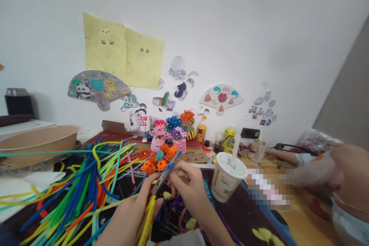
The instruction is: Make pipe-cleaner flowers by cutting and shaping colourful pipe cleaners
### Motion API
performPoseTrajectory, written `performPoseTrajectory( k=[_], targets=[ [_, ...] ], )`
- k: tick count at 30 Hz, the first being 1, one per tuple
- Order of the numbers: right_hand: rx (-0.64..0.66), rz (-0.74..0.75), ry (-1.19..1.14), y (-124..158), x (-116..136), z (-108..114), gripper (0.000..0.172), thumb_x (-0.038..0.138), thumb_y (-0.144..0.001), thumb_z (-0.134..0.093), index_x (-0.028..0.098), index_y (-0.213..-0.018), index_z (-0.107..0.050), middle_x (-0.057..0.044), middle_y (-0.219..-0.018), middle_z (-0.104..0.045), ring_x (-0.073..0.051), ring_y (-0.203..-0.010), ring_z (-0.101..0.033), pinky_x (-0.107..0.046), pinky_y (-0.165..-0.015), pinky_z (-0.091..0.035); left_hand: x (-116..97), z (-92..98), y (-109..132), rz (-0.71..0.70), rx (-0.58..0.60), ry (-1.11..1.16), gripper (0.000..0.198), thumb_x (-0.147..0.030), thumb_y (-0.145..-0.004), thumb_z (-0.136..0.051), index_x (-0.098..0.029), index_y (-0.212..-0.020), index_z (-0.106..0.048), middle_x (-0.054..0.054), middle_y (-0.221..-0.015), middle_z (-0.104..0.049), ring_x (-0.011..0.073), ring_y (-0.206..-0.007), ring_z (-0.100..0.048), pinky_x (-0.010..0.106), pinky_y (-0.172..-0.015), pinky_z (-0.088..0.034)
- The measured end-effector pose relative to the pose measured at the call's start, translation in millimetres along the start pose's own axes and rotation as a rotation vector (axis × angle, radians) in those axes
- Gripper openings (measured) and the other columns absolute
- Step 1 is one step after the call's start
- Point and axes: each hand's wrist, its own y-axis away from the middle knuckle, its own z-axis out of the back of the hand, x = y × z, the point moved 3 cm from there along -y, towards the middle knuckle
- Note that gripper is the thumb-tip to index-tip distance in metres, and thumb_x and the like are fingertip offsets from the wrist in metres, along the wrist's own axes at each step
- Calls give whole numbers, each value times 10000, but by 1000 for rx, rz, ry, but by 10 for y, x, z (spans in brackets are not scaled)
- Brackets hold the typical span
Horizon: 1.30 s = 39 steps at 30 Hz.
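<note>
At the lower centre, my left hand (134,213) is closed around scissors with yellow handles (149,219), blades pointing up and right. My right hand (187,182) is closed beside the blades, its fingertips pinched near a blue pipe cleaner piece (174,161); whether it grips that piece is hard to tell. Just behind the hands are orange pipe cleaner flowers (161,161). A large pile of coloured pipe cleaners (86,184) spreads out left of my left hand. Small yellow pieces (190,223) lie below my right hand.
A lidded paper cup (227,178) with a straw stands right of my right hand. Potted pipe cleaner flowers (179,138) and bottles (201,128) stand near the wall. A beige bowl (40,138) sits at left. Another person's arm (350,177) reaches in at right.
</note>
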Motion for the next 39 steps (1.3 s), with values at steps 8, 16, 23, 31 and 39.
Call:
performPoseTrajectory(
  k=[8, 16, 23, 31, 39],
  targets=[
    [-3, 2, -6, 3, 19, 0, 245, 340, -848, -644, 169, -684, -577, 44, -551, -565, -59, -387, -489, -161, -401, -396, 151, -88, -25, -111, -145, -125, 382, -276, -921, -455, -229, -1294, -521, 26, -773, -798, 195, -663, -770, 188, -561, -520],
    [1, 10, -1, -5, -18, 11, 217, 301, -836, -633, 171, -680, -559, 39, -543, -575, -62, -380, -499, -161, -397, -390, 364, -234, -30, -135, -292, -329, 369, -326, -943, -400, -243, -1246, -593, -39, -448, -639, 171, -354, -631, 176, -371, -365],
    [-17, -7, 20, -5, 9, 17, 176, 263, -801, -619, 173, -668, -546, 53, -517, -547, -58, -359, -484, -155, -379, -373, 354, -216, -17, -47, -197, -189, 494, -479, -943, -357, -201, -1294, -563, -85, -340, -487, 149, -258, -487, 191, -344, -309],
    [-8, -30, 22, 16, 10, 22, 154, 256, -799, -628, 171, -683, -572, 49, -521, -564, -57, -360, -478, -155, -380, -369, 41, 0, 18, 25, -81, -134, 558, -434, -913, -332, -155, -1396, -320, -51, -524, -631, 224, -461, -672, 240, -450, -329],
    [27, -36, 38, 23, -36, -7, 130, 224, -790, -619, 169, -682, -573, 51, -530, -556, -62, -375, -482, -159, -386, -382, -129, 88, -12, 133, 46, -155, 518, -396, -894, -315, -121, -1322, -412, -35, -518, -614, 231, -443, -629, 261, -508, -375]
  ],
)
